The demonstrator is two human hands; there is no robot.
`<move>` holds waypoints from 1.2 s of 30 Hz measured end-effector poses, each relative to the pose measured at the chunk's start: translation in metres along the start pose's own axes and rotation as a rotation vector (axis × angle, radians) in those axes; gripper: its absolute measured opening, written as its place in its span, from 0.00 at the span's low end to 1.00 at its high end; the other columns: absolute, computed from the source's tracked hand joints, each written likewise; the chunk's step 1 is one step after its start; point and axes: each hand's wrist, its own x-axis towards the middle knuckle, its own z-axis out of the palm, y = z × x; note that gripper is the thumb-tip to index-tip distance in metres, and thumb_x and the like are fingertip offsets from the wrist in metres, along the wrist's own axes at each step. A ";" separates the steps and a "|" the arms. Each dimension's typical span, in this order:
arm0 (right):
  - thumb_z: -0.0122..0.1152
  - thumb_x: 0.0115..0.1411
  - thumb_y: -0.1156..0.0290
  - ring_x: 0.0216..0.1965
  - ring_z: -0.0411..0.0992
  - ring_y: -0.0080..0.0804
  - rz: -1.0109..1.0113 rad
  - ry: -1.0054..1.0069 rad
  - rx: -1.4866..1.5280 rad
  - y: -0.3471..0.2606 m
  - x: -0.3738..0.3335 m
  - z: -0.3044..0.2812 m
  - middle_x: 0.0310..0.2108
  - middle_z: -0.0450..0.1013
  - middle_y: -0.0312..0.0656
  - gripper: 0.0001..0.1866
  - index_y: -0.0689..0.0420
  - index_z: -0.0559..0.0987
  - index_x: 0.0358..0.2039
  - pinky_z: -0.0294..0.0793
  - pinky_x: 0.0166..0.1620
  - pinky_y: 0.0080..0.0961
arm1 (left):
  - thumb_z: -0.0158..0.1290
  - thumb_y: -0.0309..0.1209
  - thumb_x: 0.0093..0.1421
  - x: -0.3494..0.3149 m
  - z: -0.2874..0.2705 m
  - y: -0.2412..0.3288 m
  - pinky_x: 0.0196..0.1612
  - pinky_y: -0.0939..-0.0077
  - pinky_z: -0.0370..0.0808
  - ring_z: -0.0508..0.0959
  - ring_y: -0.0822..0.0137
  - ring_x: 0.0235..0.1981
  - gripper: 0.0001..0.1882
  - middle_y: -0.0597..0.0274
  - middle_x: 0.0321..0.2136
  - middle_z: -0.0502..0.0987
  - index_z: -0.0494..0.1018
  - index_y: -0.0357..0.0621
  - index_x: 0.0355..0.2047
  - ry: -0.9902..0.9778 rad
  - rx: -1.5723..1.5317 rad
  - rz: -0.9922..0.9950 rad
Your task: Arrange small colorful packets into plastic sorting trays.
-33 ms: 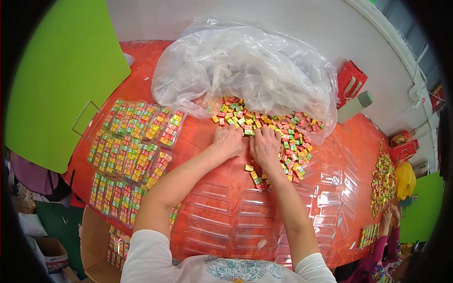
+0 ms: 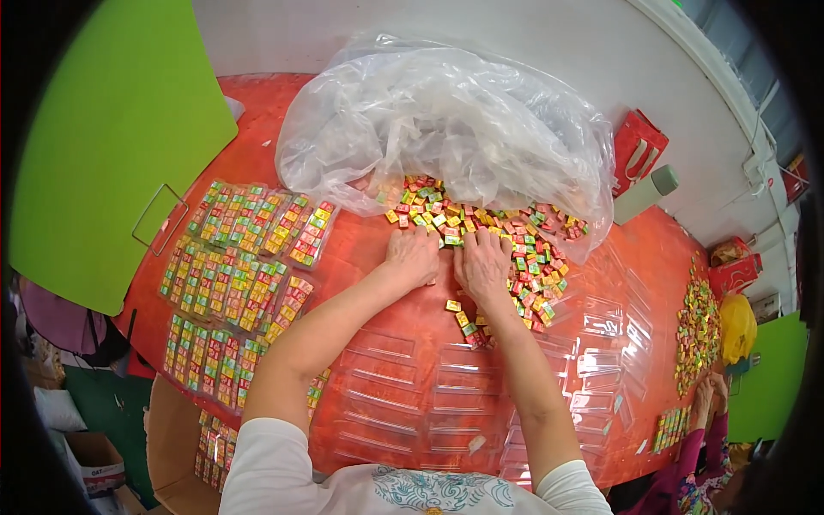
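Note:
Small wrapped candies (image 2: 534, 275) in red, yellow, green and orange lie in a loose heap at the middle of the red table. My left hand (image 2: 414, 257) is at the near left edge of the heap, its fingers bent and pressed together at the candies. Just right of it, my right hand (image 2: 483, 264) also has curled fingers among the candies. My fingertips are partly hidden by the backs of the hands, so what they grip cannot be made out. Left of my arms stand rows of clear trays (image 2: 225, 287) filled with candies. Near my body lie unfilled clear trays (image 2: 463, 390).
A large clear plastic bag (image 2: 446, 120) covers the heap's far side. A green bottle (image 2: 645, 196) and red gift bag (image 2: 639, 150) stand at the back right. At far right, another person's hands (image 2: 710, 396) are near a second candy pile (image 2: 697, 330). A cardboard box (image 2: 176, 446) sits lower left.

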 end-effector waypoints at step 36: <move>0.60 0.55 0.70 0.38 0.70 0.40 -0.053 -0.201 0.163 -0.018 -0.033 -0.024 0.32 0.68 0.42 0.09 0.54 0.75 0.37 0.62 0.44 0.39 | 0.57 0.39 0.56 -0.084 -0.012 -0.029 0.39 0.57 0.63 0.73 0.55 0.37 0.12 0.54 0.33 0.71 0.74 0.45 0.33 0.187 0.114 0.107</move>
